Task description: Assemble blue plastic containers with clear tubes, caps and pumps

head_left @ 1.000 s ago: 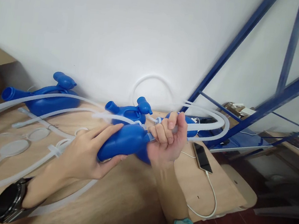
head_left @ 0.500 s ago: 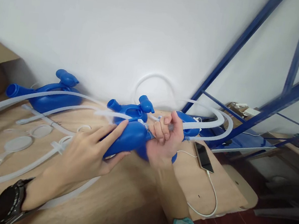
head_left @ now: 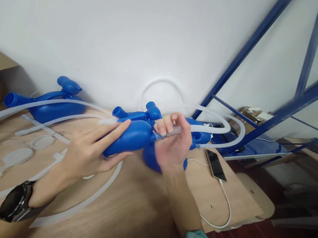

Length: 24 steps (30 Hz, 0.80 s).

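Note:
My left hand [head_left: 92,145], with a dark watch [head_left: 15,201] on the wrist, grips a blue plastic bottle [head_left: 130,138] that looks like a urinal bottle, tilted above the table. At its right end a clear tube [head_left: 171,132] meets the bottle; how far it sits on the outlet is hidden. My right hand [head_left: 173,144] has its fingers curled over this tube, palm partly turned up. Behind my hands stands another blue bottle with a spout [head_left: 119,111]. Part of a further blue bottle [head_left: 152,159] shows below my right hand.
More blue bottles stand at the left [head_left: 57,111] and right [head_left: 201,138]. Long white tubes [head_left: 102,189] curve over the wooden table [head_left: 135,209]. Round translucent caps [head_left: 19,156] lie at left. A phone [head_left: 216,165] on a cable lies right, near a blue metal frame [head_left: 254,38].
The held bottle and both hands have shifted slightly left. My right fingers have loosened from a tighter fist, so more of the clear tube shows.

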Each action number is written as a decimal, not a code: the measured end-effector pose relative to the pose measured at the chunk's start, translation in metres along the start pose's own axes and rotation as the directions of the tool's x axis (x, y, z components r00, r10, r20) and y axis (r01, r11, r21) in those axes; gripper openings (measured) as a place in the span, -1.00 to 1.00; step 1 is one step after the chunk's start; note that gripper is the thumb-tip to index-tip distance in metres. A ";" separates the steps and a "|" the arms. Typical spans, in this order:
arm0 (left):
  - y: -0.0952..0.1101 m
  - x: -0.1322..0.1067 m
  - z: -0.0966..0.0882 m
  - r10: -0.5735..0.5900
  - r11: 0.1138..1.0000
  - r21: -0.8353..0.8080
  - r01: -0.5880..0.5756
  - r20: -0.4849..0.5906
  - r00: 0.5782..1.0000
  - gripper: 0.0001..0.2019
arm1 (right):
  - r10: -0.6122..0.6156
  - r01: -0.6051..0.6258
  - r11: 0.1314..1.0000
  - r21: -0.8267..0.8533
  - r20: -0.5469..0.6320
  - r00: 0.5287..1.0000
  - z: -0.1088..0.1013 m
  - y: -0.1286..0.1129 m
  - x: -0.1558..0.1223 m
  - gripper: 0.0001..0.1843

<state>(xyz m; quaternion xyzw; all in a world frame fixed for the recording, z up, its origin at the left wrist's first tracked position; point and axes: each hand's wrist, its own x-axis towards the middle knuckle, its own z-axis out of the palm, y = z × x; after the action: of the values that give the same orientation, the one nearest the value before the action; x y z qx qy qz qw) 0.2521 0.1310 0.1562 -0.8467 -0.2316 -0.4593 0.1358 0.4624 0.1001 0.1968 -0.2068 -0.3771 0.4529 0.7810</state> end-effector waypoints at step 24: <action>-0.018 0.010 -0.026 -0.049 0.995 -0.091 0.047 -0.019 0.999 -0.28 | 0.021 0.117 0.902 -0.415 0.314 0.949 -0.039 0.006 0.023 -0.64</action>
<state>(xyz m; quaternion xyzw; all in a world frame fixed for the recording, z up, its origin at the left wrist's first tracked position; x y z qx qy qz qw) 0.2288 0.1378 0.1792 -0.8413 -0.2292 -0.4815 0.0885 0.4966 0.1236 0.1779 -0.2900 -0.5905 0.3660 0.6582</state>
